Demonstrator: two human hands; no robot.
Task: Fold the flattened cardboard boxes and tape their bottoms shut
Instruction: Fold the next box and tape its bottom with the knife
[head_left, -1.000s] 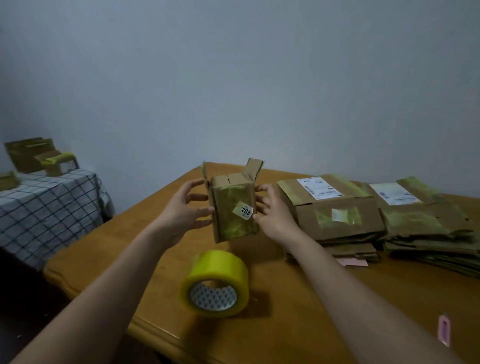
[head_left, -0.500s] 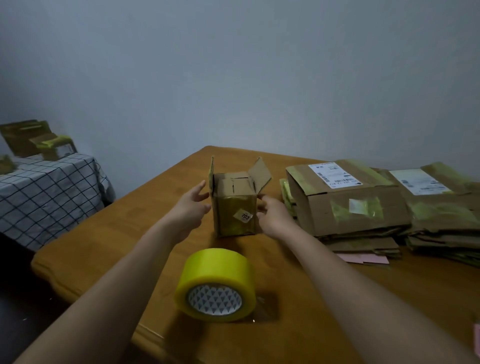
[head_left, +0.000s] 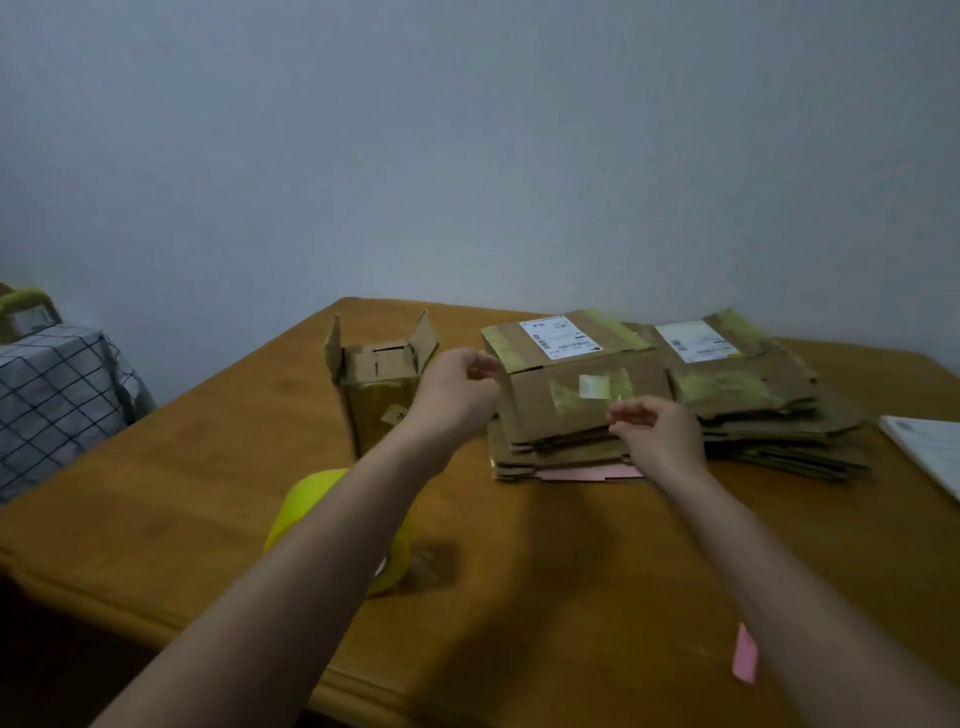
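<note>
Wooden table (head_left: 545, 571), orange-brown, rounded edges. On it: small upright cardboard box (head_left: 376, 395) toward the far left corner; yellow tape roll (head_left: 306, 506) near the left front edge; flattened cardboard stacks (head_left: 675, 405) along the far edge; white sheet, possibly paper (head_left: 930, 452), at the right edge; pink slip (head_left: 744, 660) near the front.

A small folded box (head_left: 382, 387) stood upright left of both hands (head_left: 457, 395), flattened boxes (head_left: 587, 395) stacked under them, a yellow tape roll (head_left: 306, 506) nearer.

Place: a room in a home
Clues: a wooden bench (head_left: 156, 499) by a plain wall (head_left: 467, 156); a checked cloth (head_left: 52, 384) to the bench's left
</note>
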